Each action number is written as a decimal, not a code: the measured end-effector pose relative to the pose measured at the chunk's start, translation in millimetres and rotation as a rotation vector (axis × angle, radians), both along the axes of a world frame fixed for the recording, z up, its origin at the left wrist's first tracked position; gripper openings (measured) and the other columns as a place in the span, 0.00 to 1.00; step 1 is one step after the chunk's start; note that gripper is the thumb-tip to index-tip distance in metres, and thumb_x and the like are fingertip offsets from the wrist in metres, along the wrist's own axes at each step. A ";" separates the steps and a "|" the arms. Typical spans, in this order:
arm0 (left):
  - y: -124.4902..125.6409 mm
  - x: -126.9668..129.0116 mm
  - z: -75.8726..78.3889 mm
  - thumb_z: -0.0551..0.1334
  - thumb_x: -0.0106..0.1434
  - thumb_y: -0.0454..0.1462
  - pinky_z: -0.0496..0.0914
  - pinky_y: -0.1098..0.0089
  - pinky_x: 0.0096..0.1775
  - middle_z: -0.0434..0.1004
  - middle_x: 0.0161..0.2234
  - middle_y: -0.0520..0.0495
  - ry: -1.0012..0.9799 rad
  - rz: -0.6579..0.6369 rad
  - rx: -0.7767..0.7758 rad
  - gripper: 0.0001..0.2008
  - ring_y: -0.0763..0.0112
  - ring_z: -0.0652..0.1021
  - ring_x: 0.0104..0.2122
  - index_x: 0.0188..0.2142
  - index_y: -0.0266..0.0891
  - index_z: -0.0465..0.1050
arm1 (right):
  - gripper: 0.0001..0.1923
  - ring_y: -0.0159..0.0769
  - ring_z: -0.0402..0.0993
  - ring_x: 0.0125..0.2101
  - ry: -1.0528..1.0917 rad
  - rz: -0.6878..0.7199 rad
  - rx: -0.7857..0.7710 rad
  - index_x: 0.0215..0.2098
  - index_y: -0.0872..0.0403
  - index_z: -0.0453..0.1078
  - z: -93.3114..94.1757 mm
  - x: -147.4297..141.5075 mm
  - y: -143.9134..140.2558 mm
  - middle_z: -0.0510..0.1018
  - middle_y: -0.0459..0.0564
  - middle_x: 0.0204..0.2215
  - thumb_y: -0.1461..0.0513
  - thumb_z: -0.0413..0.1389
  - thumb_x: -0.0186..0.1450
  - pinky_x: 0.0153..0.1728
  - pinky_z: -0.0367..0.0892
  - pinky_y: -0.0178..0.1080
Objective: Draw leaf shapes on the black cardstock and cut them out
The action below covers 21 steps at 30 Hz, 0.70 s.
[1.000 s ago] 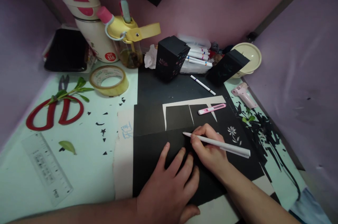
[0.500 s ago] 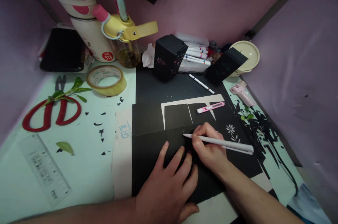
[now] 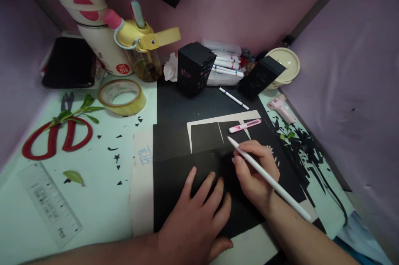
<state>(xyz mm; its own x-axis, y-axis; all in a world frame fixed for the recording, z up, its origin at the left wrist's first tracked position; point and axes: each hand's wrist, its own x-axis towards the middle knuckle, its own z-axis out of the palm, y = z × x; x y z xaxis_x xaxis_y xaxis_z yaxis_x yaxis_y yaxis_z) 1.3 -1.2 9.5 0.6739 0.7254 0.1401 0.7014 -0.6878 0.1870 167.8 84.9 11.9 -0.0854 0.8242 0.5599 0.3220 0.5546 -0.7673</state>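
My left hand [image 3: 196,219] lies flat, fingers spread, on a sheet of black paper [image 3: 174,173] at the table's near edge. My right hand [image 3: 255,171] grips a long white pen [image 3: 271,182], its tip lifted and pointing up-left above the paper, near faint marks. A pink utility knife [image 3: 245,125] lies just beyond the pen tip on a cut black piece with a cream border. A small white flower drawing is partly hidden behind my right hand.
Red scissors [image 3: 57,136] with a leafy twig, a tape roll [image 3: 122,96], a clear ruler [image 3: 50,204], two bottles [image 3: 137,46], two black paper boxes [image 3: 195,67], markers [image 3: 226,69], a cream lid [image 3: 285,65], a pink glue gun [image 3: 280,107] and black paper scraps [image 3: 307,152] surround the sheet.
My right hand has turned and raised the pen, so its tip points up-left off the paper instead of touching it. My left hand stays flat.
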 end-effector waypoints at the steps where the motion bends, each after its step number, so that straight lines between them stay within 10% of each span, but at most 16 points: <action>1: 0.0 -0.1 -0.1 0.49 0.69 0.58 0.24 0.42 0.62 0.66 0.61 0.37 -0.001 0.000 -0.003 0.32 0.47 0.63 0.61 0.60 0.38 0.64 | 0.10 0.35 0.72 0.31 0.005 0.019 -0.044 0.41 0.49 0.69 -0.7 -0.5 -0.8 0.74 0.47 0.31 0.69 0.56 0.64 0.30 0.69 0.38; 21: -0.4 1.2 -0.5 0.51 0.68 0.58 0.22 0.41 0.62 0.63 0.63 0.35 -0.031 0.000 -0.047 0.34 0.43 0.56 0.65 0.62 0.36 0.62 | 0.08 0.30 0.69 0.23 -0.204 0.144 -0.380 0.26 0.51 0.63 -8.6 -17.2 2.8 0.73 0.43 0.22 0.64 0.56 0.63 0.26 0.64 0.34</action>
